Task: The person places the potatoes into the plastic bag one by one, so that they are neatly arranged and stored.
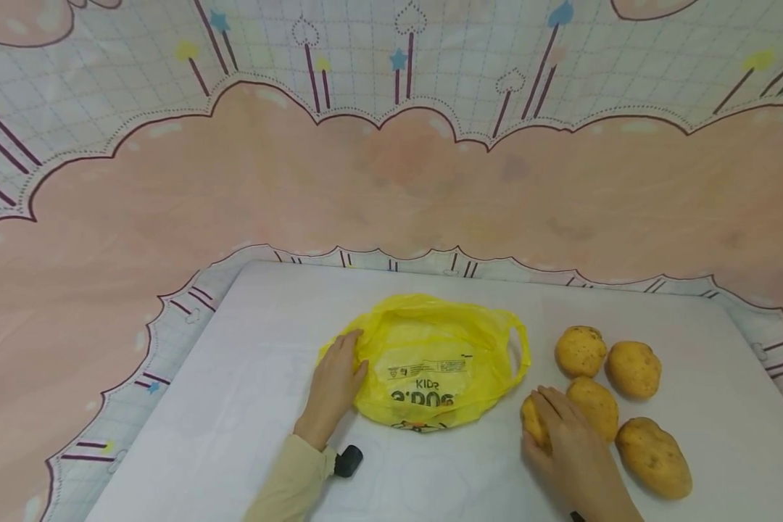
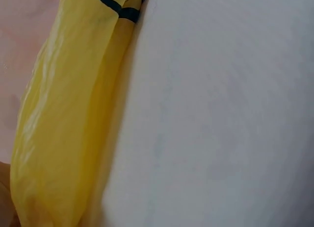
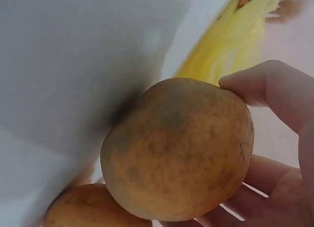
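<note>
A yellow plastic bag [image 1: 431,355] with printed lettering lies on the table, its mouth spread toward the far side. At its left edge, my left hand [image 1: 333,388] holds the bag's side, with the thumb apart from the fingers. Only the bag's side [image 2: 64,119] fills much of the left wrist view; that hand barely shows there. My right hand [image 1: 570,449] grips a potato [image 1: 535,420] to the right of the bag. In the right wrist view the thumb and fingers are around this potato [image 3: 179,148], near the white surface.
Several other potatoes lie on the right: one at the back [image 1: 581,351], one beside it [image 1: 634,370], one beyond my right hand [image 1: 594,407], and a longer one [image 1: 654,458] nearer the front. Patterned cloth [image 1: 391,188] hangs behind the white table [image 1: 235,377].
</note>
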`<control>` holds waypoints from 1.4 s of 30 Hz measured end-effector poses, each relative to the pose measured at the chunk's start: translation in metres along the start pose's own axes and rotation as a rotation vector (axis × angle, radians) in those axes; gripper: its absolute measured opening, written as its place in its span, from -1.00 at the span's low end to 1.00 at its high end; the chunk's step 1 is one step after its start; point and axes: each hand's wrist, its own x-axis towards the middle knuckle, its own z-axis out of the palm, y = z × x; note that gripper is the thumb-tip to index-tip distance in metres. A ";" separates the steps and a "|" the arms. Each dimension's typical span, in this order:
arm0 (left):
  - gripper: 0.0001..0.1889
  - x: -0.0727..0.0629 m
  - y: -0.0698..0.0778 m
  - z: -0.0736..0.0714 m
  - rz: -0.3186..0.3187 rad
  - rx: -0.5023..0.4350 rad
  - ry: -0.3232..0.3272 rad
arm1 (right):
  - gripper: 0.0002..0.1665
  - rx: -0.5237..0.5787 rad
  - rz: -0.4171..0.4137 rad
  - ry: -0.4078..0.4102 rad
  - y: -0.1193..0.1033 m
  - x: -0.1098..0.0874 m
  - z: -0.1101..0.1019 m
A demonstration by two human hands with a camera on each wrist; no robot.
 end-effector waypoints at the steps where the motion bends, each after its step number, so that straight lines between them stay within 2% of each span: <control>1: -0.45 0.000 0.000 0.000 0.000 -0.002 0.004 | -0.31 0.004 -0.002 0.007 0.000 0.001 -0.001; 4: -0.44 0.001 0.000 0.000 0.000 -0.004 0.015 | -0.32 0.013 -0.023 0.039 -0.001 0.003 -0.003; 10: -0.45 0.001 -0.001 0.001 0.009 0.001 0.020 | -0.35 0.036 -0.121 0.161 -0.002 0.009 -0.010; 15: -0.45 0.002 -0.001 0.002 0.005 0.001 0.023 | -0.36 0.061 -0.180 0.227 -0.005 0.018 -0.018; 21: -0.46 0.002 -0.001 0.002 0.013 0.000 0.030 | -0.37 0.086 -0.210 0.250 -0.010 0.025 -0.024; 27: -0.42 0.003 0.000 0.003 -0.016 -0.012 -0.001 | -0.36 0.082 -0.211 0.255 -0.016 0.028 -0.028; 36: -0.42 0.002 0.000 0.001 -0.025 -0.002 -0.014 | -0.37 0.067 -0.202 0.214 -0.026 0.038 -0.031; 42: -0.41 0.000 0.003 0.000 -0.050 -0.007 -0.037 | -0.37 0.066 -0.241 0.209 -0.029 0.047 -0.028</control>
